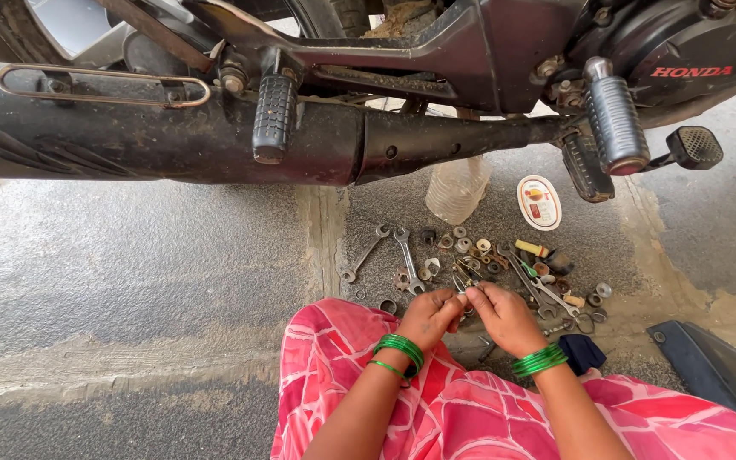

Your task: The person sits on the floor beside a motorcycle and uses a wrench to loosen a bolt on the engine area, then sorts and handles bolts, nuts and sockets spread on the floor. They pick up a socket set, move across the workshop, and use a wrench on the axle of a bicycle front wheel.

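Note:
My left hand and my right hand meet over my pink-clad lap, fingertips pinched together on a small metal part that is too small to make out. Both wrists wear green bangles. Just beyond my fingers, on the concrete ground, lies a scatter of small hardware: washers, nuts, bolts and bushings. Two open-ended spanners lie to the left of that pile.
A motorcycle spans the top: black exhaust pipe, rear footpeg, front footpeg, brake pedal. A clear plastic bottle and an oval sticker lie beneath it. A dark panel rests at right.

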